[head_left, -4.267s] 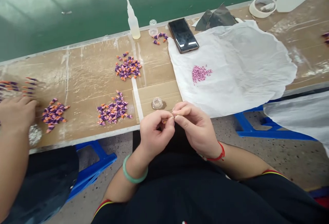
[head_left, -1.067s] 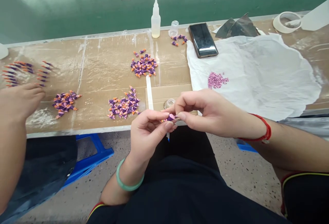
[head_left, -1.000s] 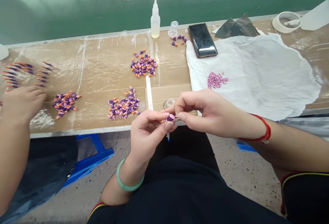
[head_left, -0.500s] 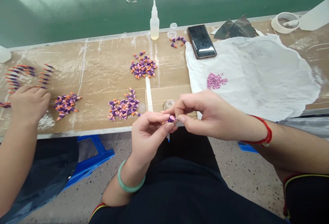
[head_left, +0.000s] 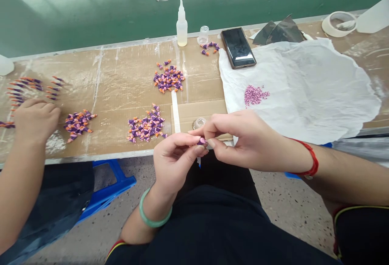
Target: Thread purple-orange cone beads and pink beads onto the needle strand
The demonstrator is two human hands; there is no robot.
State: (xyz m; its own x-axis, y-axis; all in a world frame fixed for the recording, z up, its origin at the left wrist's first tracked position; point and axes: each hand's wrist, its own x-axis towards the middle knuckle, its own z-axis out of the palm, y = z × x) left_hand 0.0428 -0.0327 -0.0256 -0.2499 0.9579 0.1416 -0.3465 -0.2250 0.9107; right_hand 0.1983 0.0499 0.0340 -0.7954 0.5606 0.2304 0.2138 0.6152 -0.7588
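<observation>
My left hand point(head_left: 174, 157) and my right hand point(head_left: 243, 140) meet above the table's front edge. Their fingertips pinch a small purple cone-shaped bead point(head_left: 202, 141), and the fingers hide most of it. A thin stick with a blue tip point(head_left: 199, 162) shows just below my fingers. Close behind my hands sits a small round glass jar point(head_left: 199, 123) on a cardboard sheet. Loose purple-and-orange beads lie in a pile point(head_left: 147, 126) to the left of my left hand.
A co-worker's hand point(head_left: 36, 121) rests at the left near a bead pile point(head_left: 79, 121) and rows of beaded sticks point(head_left: 28, 88). Farther back are a glue bottle point(head_left: 181, 24), a phone point(head_left: 237, 48), and pink beads point(head_left: 256, 95) on white tissue point(head_left: 316, 82).
Both my hands stay together on the bead, which is now more hidden by my fingers. The co-worker's hand has moved slightly right, and the view has shifted a little.
</observation>
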